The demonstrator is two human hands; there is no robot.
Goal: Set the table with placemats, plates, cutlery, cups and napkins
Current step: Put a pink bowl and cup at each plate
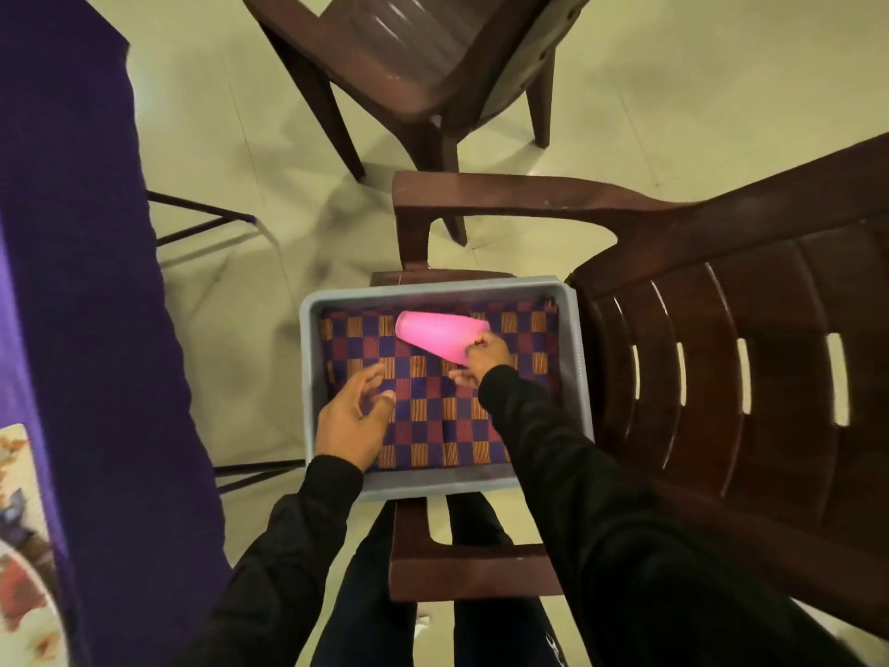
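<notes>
Two hands in grey bin [308,377] on chair [721,353]. Far L: purple tabletop [72,233], plate [24,570] at its edge. L hand [353,418] hovers over checkered placemats [433,416], fingers loose, holding nothing. R hand [486,353] grips pink cup [435,337] near rim; cup lies tilted on mats. Tip: firm up grip, lift clear of bin wall, carry upright to tabletop.

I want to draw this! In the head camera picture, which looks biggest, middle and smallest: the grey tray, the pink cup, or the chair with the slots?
1. Chair: biggest, though it is also near the camera.
2. Tray.
3. Cup: smallest, lying inside the tray.
</notes>
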